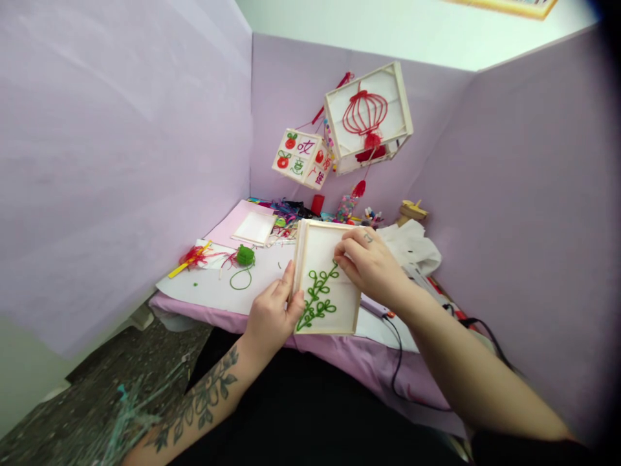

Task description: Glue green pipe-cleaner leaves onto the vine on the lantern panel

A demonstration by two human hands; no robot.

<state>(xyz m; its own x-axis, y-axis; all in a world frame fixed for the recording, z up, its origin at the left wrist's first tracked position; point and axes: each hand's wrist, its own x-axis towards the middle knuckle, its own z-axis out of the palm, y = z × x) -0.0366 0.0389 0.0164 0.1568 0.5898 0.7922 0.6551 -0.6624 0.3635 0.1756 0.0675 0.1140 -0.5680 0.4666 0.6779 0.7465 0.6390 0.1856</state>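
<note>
Two hands meet on one framed panel (339, 310) in the head view, held tilted above the near edge of the desk (334, 353), close to the picture's centre. Your left hand (274, 314) clasps the panel's left side at about 8 o'clock, thumb lying on the front. Your right hand (369, 262) comes in from 2 o'clock, fingers bunched narrow and pinching the upper tip of the green vine (315, 304) laid on the white face. At 10 o'clock from the panel a green cord ball (245, 255) rests on the desk, a small white panel (255, 228) beyond it. Two lanterns (369, 116) hang at 12 o'clock. A black cable (398, 362) drops over the desk edge at 4 o'clock.
</note>
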